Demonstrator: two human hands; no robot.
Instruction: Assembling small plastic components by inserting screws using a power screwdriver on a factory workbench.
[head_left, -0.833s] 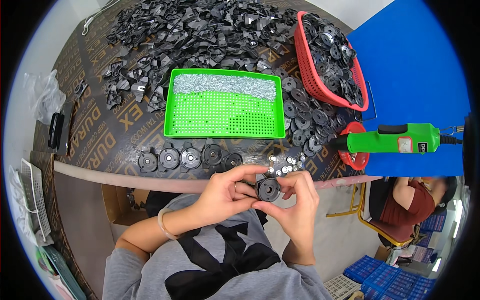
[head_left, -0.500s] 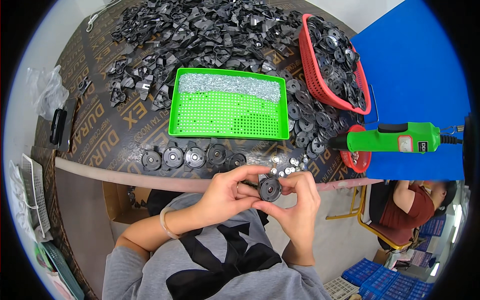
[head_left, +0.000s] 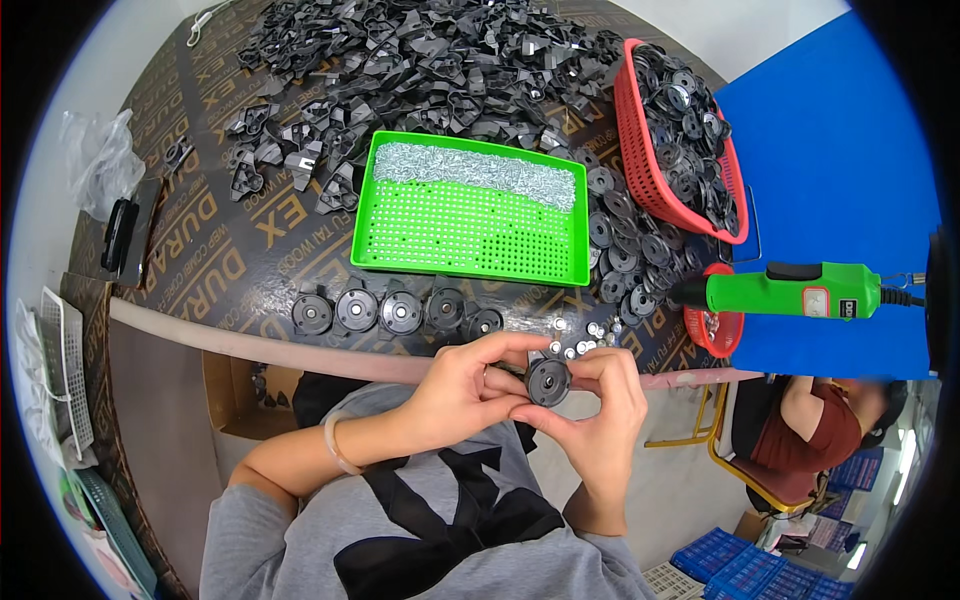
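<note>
Both hands meet over the table's near edge around one round black plastic disc (head_left: pixel 548 381). My left hand (head_left: pixel 468 388) pinches its left side with thumb and fingers. My right hand (head_left: pixel 600 410) cups its right and lower side. Just beyond the hands lies a small cluster of short silver metal pieces (head_left: pixel 585 340). A row of several similar black discs (head_left: pixel 400 311) lies flat on the table to the left of them.
A green perforated tray (head_left: pixel 470 225) holds silver pieces along its far side. A red basket (head_left: pixel 690 140) of black discs stands at right, a large heap of black plastic parts (head_left: pixel 420 60) behind. A green electric screwdriver (head_left: pixel 790 292) hangs at right. Another person sits lower right.
The hands have stayed together on the disc, with only slight finger shifts. The view has tilted a little, so the table appears lower in the picture.
</note>
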